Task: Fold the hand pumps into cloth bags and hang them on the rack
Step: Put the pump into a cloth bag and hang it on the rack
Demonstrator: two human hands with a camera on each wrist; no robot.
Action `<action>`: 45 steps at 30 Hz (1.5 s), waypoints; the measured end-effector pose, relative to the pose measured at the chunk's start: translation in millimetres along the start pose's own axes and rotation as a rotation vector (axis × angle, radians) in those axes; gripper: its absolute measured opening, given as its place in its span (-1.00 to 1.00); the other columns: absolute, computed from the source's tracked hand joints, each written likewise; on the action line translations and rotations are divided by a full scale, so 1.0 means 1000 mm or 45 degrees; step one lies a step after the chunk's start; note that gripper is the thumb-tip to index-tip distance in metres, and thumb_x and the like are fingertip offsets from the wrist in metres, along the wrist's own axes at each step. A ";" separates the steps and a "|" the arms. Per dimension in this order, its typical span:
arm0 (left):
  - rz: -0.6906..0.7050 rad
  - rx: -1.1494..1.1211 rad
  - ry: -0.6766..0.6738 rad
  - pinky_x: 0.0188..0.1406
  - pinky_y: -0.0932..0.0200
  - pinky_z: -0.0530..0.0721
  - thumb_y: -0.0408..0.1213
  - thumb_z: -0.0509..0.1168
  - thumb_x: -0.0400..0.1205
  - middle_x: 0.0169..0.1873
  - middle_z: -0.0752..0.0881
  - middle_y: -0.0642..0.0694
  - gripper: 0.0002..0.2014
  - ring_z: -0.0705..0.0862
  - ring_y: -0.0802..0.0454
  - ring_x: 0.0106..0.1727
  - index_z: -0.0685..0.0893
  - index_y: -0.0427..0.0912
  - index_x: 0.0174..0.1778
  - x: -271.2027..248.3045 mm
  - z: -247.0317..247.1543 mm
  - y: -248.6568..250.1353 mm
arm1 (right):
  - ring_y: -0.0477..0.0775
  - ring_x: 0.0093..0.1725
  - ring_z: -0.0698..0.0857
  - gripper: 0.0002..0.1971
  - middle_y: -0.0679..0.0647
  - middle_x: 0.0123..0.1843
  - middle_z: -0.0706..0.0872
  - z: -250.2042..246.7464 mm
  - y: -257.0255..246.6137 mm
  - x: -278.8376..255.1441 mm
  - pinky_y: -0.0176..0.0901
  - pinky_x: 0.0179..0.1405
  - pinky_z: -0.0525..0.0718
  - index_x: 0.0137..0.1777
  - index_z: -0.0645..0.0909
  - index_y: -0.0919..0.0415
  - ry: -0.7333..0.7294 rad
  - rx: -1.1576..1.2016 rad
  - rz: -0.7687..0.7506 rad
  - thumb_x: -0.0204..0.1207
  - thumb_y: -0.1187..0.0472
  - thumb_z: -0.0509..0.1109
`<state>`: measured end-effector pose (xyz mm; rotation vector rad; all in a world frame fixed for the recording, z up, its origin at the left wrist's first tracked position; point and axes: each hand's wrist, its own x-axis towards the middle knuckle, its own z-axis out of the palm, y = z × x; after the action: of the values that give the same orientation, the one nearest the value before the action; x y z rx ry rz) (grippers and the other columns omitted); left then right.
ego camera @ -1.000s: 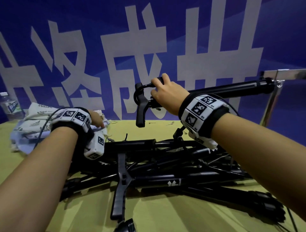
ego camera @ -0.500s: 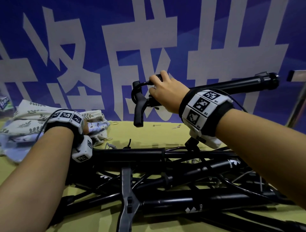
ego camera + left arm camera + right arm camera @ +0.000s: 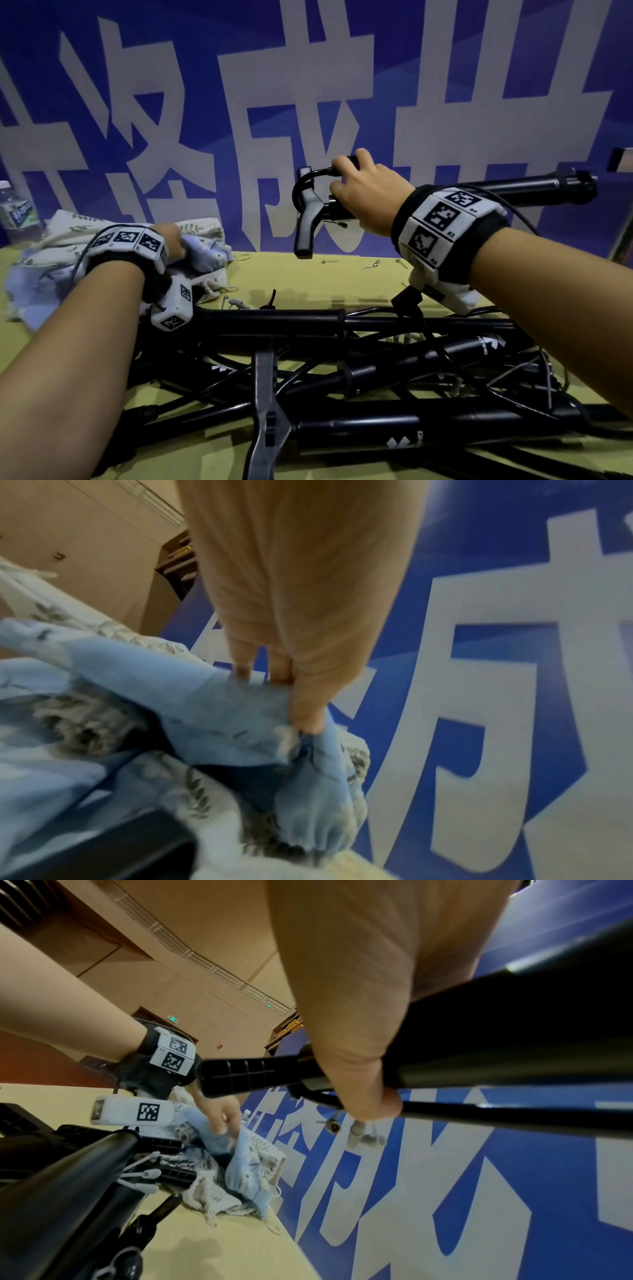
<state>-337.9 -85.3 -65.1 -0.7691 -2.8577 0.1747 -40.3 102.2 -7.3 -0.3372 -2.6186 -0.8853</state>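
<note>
My right hand (image 3: 363, 192) grips a black hand pump (image 3: 513, 186) near its handle end and holds it level above the table; the T-handle (image 3: 306, 219) hangs down at its left. In the right wrist view the pump barrel (image 3: 514, 1031) runs under my palm. My left hand (image 3: 174, 241) pinches a pale blue cloth bag (image 3: 205, 255) at the left, on a heap of leaf-print bags (image 3: 61, 236). The left wrist view shows fingers (image 3: 304, 696) clamped on the blue fabric (image 3: 222, 710). A pile of black pumps (image 3: 342, 370) lies in front.
The yellow-green table (image 3: 308, 281) holds small metal needles (image 3: 371, 265) and plastic nozzles (image 3: 236, 301). A blue banner (image 3: 308, 102) with large white characters stands behind. A water bottle (image 3: 15, 212) is at far left. A metal rack part (image 3: 621, 161) shows at far right.
My left hand has reached further left and taken hold of the blue bag, lifting its fabric. The right hand keeps the pump raised, roughly where it was.
</note>
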 end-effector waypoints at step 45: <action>1.581 0.091 -0.138 0.20 0.07 0.51 -0.57 0.10 0.57 0.38 0.51 -0.07 -0.51 0.50 -0.02 0.26 0.60 -0.04 0.32 -0.289 -0.166 0.333 | 0.42 0.33 0.38 -0.44 0.34 0.45 0.30 -0.039 0.159 -0.272 0.27 0.13 0.57 0.37 0.41 0.39 -0.088 0.043 0.567 0.49 0.10 0.45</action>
<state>103.2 66.1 3.8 -2.3977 -1.9868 0.4539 269.9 171.0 -2.9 -0.9113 -2.4633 -0.6836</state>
